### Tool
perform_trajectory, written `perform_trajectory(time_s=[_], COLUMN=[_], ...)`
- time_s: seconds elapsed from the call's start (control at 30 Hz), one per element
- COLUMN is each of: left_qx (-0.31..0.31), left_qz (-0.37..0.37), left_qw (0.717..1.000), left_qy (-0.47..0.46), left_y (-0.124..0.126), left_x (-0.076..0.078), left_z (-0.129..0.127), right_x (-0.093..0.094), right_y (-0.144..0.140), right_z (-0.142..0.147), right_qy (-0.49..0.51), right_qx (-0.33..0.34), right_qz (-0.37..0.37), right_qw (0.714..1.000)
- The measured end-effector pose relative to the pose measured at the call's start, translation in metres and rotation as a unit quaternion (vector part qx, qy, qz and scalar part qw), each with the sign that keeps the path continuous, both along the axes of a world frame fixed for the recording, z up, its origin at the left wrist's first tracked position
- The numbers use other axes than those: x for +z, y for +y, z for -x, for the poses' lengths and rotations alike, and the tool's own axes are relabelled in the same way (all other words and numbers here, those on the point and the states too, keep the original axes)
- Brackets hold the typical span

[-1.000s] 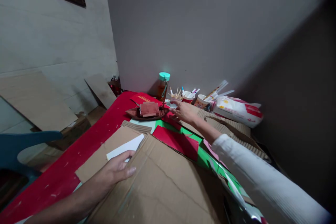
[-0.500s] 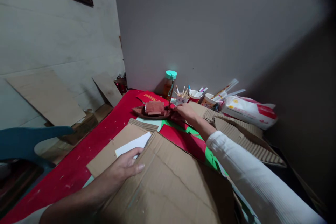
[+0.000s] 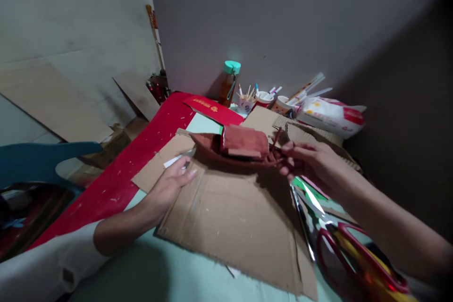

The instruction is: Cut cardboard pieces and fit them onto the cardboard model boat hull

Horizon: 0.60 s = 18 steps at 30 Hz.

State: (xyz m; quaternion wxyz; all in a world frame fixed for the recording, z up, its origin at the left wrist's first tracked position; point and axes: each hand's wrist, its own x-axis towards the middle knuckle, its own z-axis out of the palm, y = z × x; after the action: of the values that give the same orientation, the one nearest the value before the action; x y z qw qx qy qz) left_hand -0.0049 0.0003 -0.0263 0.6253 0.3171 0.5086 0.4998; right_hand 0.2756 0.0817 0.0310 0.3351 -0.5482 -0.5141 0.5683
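Note:
A reddish-brown model boat (image 3: 244,144) with a curved-roof cabin hangs over a sheet of brown cardboard (image 3: 237,231). My right hand (image 3: 304,160) pinches the boat's right end, beside a small upright post. At the cardboard's left edge is my left hand (image 3: 173,181), thumb and fingers apart, the thumb against or just over the edge; contact is hard to tell. Under that hand's fingertips a white paper strip (image 3: 171,161) lies on a smaller cardboard piece (image 3: 150,167). Large red-handled scissors (image 3: 329,222) lie below my right forearm, next to a thin metallic tool (image 3: 302,222).
Along the back stand a bottle with a turquoise lid (image 3: 231,68), a cup of sticks (image 3: 247,103), more cups with pens, and a tissue pack (image 3: 329,115). Corrugated cardboard (image 3: 314,134) lies at right. A red folder (image 3: 214,109) is behind the boat; a blue chair (image 3: 46,153) stands left.
My right hand has lifted the boat off the table and brought it nearer, over the cardboard. The cardboard sheet has gone down flat, and my left hand's grip on it has loosened. The view has shifted.

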Motion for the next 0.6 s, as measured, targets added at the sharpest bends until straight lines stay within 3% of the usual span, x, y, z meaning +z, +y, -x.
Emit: perform_trajectory(time_s=[0.2, 0.37, 0.6], left_qx=[0.022, 0.037, 0.029], left_qz=[-0.010, -0.011, -0.034], left_qw=[1.000, 0.999, 0.999], left_qy=[0.012, 0.011, -0.022], left_y=[-0.004, -0.005, -0.015], left_x=[-0.004, -0.007, 0.009], left_z=[-0.001, 0.001, -0.006], right_x=[-0.025, -0.037, -0.043], right_y=[-0.080, -0.111, -0.137], right_z=[-0.019, -0.027, -0.023], right_qy=[0.035, 0.018, -0.109], right_qx=[-0.023, -0.022, -0.007], right_qz=[0.046, 0.052, -0.006], right_qw=[0.998, 0.998, 0.994])
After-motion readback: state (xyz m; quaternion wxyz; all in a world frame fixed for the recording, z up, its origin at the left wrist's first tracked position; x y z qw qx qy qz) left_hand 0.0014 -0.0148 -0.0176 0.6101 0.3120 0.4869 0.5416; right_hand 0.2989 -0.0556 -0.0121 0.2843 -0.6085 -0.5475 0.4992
